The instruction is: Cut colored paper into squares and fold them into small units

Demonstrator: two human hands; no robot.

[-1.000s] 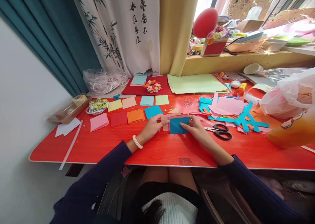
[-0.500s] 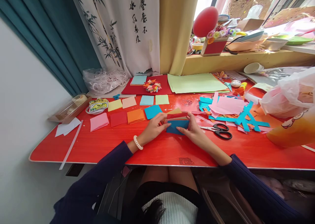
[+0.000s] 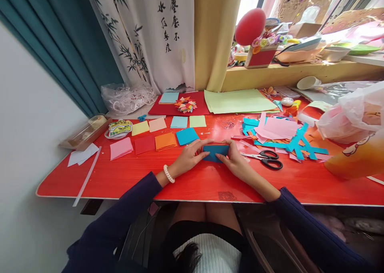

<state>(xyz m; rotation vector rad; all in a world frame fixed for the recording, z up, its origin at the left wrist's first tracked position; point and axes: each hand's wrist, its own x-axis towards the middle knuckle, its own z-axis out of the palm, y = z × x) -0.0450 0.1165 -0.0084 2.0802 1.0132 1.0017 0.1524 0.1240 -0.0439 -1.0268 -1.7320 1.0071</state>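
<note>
Square bright-blue paper (image 3: 187, 136) is laid at ten o'clock from the grip. By the left hand (image 3: 188, 157), rectangular dark-blue paper (image 3: 215, 153) is pinched over the red tabletop (image 3: 120, 177), its right side held by the right hand (image 3: 236, 161); black-handled metal scissors (image 3: 271, 154) are seen at three o'clock.

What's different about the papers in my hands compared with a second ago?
The pink, tan and red sheets that showed behind the blue sheet have been drawn in, nearly hidden now. Your left hand has closed in on its left side; your right hand still holds its right. Nothing was visibly let go. The scissors and orange stack stayed put.
</note>
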